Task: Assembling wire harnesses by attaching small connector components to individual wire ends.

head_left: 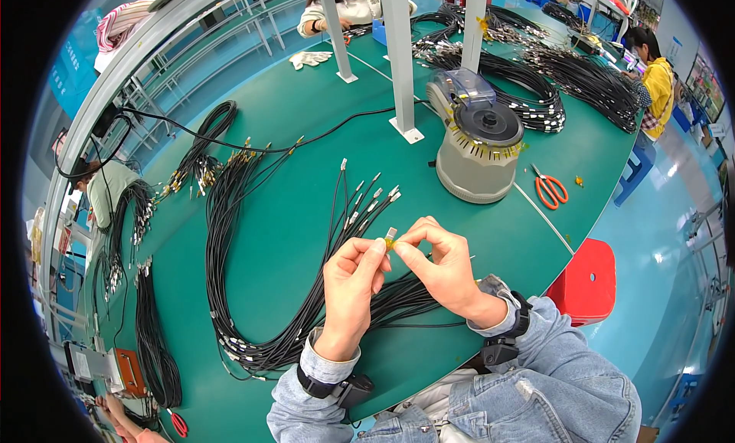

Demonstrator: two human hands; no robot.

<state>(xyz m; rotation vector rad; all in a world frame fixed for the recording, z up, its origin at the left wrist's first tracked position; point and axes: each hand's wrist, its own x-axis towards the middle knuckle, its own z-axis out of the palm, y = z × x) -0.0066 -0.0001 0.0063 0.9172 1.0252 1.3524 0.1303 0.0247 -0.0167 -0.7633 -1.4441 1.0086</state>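
In front of me, above the green table (306, 175), my left hand (354, 286) pinches a cable connector (391, 233) between thumb and fingers. Its silvery metal end points up, and a piece of yellow tape (390, 244) lies around its base. My right hand (442, 268) is closed too, its thumb and forefinger pressed to the tape from the other side. Below my hands runs a big loop of black cables (222, 282), with loose silver-tipped ends (375, 198) fanned out just beyond my left hand. The held cable's path is mostly hidden by my hands.
A round grey tape dispenser (478, 156) stands beyond my right hand, beside orange-handled scissors (550, 190). White metal posts (403, 68) rise from the table. A red stool (588, 282) is at the right edge. More cable bundles (157, 336) and several people surround the table.
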